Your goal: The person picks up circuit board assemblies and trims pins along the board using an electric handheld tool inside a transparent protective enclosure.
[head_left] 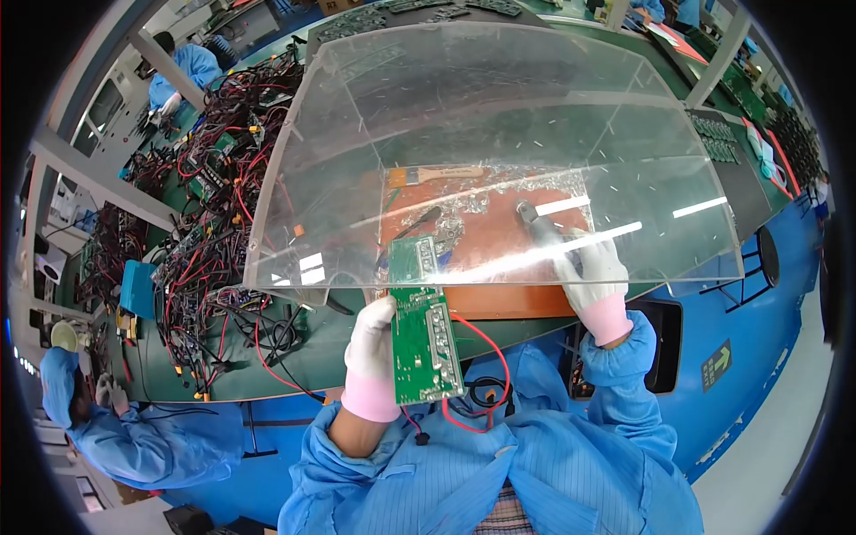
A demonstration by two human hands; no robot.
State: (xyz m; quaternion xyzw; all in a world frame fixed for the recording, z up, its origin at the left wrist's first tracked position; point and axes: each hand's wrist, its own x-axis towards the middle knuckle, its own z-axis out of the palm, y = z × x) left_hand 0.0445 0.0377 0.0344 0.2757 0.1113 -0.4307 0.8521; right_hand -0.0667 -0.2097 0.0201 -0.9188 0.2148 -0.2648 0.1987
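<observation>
My left hand (pixel 369 343), in a white glove with a pink cuff, is closed on the left edge of a long green circuit board (pixel 412 357). Red and black wires (pixel 501 352) hang from the board, whose far end reaches under the front edge of a clear plastic cover (pixel 499 98). Seen through that cover, my right hand (pixel 592 272) is wrapped round a dark grey tool (pixel 535 223) with a rounded end; its exact kind is unclear. Beneath the tool lies an orange-brown mat (pixel 508 301) strewn with small shiny clippings (pixel 526 178).
A wooden-handled brush (pixel 437 175) lies at the mat's back. Boards with tangled wires (pixel 214 178) crowd the left of the green table (pixel 178 366). Co-workers in blue sit at the lower left (pixel 152 437) and upper left (pixel 192 67). A black bin (pixel 655 343) stands below right.
</observation>
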